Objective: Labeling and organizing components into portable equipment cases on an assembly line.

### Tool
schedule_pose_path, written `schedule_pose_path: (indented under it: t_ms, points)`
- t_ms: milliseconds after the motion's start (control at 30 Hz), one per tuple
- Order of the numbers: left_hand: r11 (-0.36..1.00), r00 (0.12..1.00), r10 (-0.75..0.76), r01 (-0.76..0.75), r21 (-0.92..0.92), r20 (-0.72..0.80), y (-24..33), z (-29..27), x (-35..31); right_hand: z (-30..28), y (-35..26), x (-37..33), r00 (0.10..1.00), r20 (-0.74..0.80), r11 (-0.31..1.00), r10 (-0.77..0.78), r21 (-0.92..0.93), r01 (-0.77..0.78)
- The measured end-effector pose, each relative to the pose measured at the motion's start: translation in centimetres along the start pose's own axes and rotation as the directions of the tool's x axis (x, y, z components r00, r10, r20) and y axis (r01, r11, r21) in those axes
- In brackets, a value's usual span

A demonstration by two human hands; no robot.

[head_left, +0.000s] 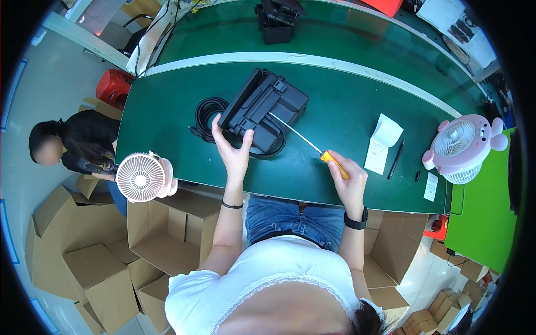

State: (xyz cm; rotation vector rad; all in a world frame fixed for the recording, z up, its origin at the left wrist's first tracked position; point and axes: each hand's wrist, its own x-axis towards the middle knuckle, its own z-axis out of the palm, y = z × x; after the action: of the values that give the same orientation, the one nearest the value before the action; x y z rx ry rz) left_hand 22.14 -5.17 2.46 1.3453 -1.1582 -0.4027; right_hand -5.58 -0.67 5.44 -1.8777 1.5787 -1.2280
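A black hard plastic case (268,109) with its lid raised sits in the middle of the green table, tilted a little. My left hand (234,153) grips its near left side, with the thumb against the front and the fingers at the lid's edge. In my right hand (349,181) is a screwdriver (304,139) with a yellow handle, my fingers closed round the grip. Its long thin shaft reaches up to the left, and the tip meets the case near a latch. Coiled black cable (205,115) lies beside and partly behind the case.
A pink fan (140,177) stands at the table's left edge, near a seated person (84,139). To the right lie paper slips (378,156), a pen (396,159) and a pink animal-shaped fan (463,139). Another black case (276,28) stands beyond the white divider. Cardboard boxes (167,229) crowd the floor.
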Motion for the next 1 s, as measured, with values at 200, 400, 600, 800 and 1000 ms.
schedule_pose_path:
  t_ms: [200, 400, 600, 800, 1000]
  points:
    - [0.999, 1.0, 0.015, -0.014, 0.048, -0.012, -0.3, -0.3, 0.2, -1.2, -0.8, 1.1, 0.954, 0.203, 0.945, 0.219, 0.198, -0.259]
    - [0.999, 1.0, 0.004, -0.004, -0.035, -0.021, 0.7, 0.3, 0.0, -2.4, -1.8, 0.3, 0.996, 0.035, 0.99, -0.084, -0.11, 0.088]
    - [0.999, 1.0, -0.007, 0.006, -0.035, -0.021, 0.9, 0.3, 0.0, -1.3, -2.3, -0.2, 0.989, 0.047, 0.981, -0.14, -0.125, 0.145]
    - [0.999, 1.0, -0.005, 0.004, -0.045, -0.008, 0.6, 0.3, -0.3, -0.6, -2.0, -0.7, 0.98, 0.015, 0.963, -0.197, -0.184, 0.196]
    - [0.997, 1.0, 0.012, -0.01, 0.073, -0.016, -0.8, 0.0, -0.5, -0.2, -2.0, -1.1, 0.969, -0.021, 0.947, -0.245, -0.221, 0.234]
